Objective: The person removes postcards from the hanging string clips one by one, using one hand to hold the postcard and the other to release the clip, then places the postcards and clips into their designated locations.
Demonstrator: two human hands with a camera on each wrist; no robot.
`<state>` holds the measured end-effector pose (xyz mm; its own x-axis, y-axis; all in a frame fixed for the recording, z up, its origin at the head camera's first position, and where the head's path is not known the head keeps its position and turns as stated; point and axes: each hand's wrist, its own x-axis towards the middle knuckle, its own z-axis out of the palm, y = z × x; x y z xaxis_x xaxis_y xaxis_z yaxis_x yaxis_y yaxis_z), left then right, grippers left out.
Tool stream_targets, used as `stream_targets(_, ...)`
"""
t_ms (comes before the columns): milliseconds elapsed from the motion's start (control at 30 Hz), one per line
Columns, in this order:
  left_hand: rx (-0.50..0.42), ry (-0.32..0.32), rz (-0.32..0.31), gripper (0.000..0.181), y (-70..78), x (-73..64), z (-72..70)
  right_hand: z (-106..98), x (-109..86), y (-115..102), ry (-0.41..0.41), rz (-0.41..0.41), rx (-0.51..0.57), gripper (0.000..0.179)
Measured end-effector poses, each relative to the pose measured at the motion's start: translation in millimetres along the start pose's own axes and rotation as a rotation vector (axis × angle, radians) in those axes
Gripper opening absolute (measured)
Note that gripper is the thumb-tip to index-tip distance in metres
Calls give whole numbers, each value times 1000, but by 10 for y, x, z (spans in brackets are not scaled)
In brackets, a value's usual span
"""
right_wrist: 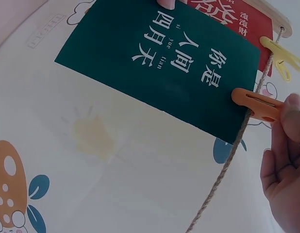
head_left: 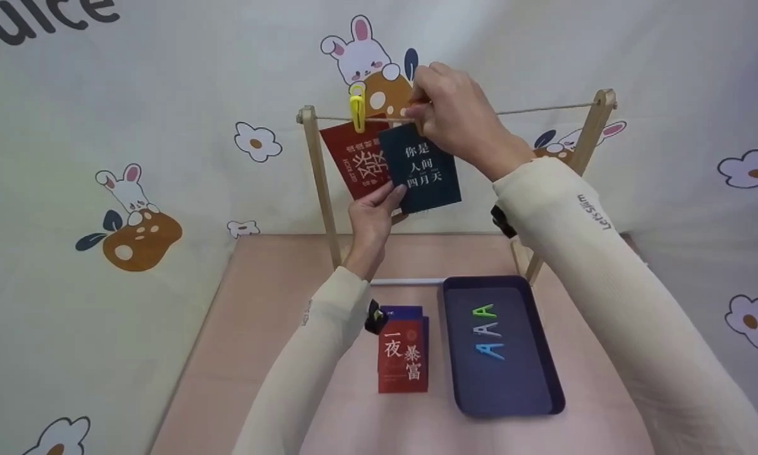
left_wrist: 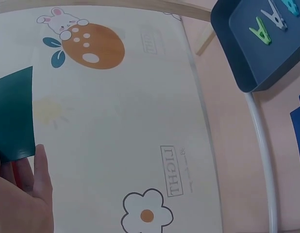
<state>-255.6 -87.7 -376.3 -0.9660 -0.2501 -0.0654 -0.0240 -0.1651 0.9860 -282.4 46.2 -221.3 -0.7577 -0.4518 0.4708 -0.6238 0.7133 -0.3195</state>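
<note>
Head cam looks fwd & down, from farthest, at rope (head_left: 546, 109) and blue tray (head_left: 508, 387). L wrist cam, turned sideways, faces backdrop (left_wrist: 111, 131); it shares tray w/ head view. R wrist cam, close to green card (right_wrist: 159, 80), shares rope w/ head view.

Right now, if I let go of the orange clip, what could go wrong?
The green card might slip or swing, since the orange clip overlaps it only near its top edge. The tilted red card, hanging from one yellow clip and partly behind the green card, could get nudged loose by your left hand.
</note>
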Motion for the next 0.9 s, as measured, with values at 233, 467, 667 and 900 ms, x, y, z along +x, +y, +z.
stream_targets(233, 4, -26, -5, 33, 12, -48, -20, -74, -20, 25, 98, -36, 54, 17)
stream_targets(467, 17, -30, -27, 30, -12, -117, -85, -165, -48, 41, 104, -35, 149, 16)
stream_targets(667, 34, -35, -35, 32, -13, -171, -119, -251, -111, 61, 126, -2, 215, 19)
stream_targets(900, 122, -50, -62, 34, -108, -310, -237, -245, -288, 172, 136, 64, 348, 18)
